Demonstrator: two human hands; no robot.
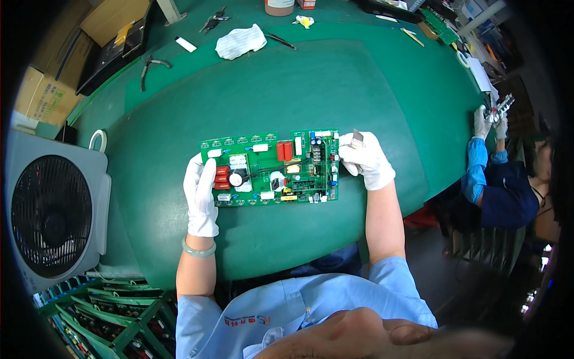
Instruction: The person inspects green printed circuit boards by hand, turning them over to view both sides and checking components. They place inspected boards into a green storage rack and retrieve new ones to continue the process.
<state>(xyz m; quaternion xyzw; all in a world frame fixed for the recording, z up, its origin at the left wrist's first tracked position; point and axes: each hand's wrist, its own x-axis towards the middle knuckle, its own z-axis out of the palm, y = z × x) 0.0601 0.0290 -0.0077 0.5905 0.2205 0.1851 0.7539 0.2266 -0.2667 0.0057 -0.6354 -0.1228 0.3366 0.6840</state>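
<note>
Light-blue work shirt (pixel 335 293) fills the lower edge, its chest print partly lost in folds. Dark fisheye corners cut off the grey box fan (pixel 52 221) at the left and the carton (pixel 51 99) above it; a bottle (pixel 279 6) is cropped by the top edge. Of the writing, the shirt bears a small red-and-blue emblem with lettering, and the carton has printed marks on its side; lettering on the board's parts is too small to make out.

Between the two white-gloved hands, just above the green counter (pixel 287 239), lies a green circuit board (pixel 263 158) set with red capacitors (pixel 288 151), white blocks and a black cable (pixel 263 171). The left hand (pixel 200 194) is closed round its left end, thumb on top — the other fingers go out of sight beneath. The right hand (pixel 366 160) is at the right end, fingertips drawn together on a dull flat piece (pixel 357 137) that sticks up; whether it also grips the board, I cannot tell.

Beyond the board lie a striped cloth (pixel 241 42), tweezers (pixel 280 40) and cutting pliers (pixel 149 69). Far right, a co-worker (pixel 508 191) holds a metallic part (pixel 505 105) — its kind unclear.
</note>
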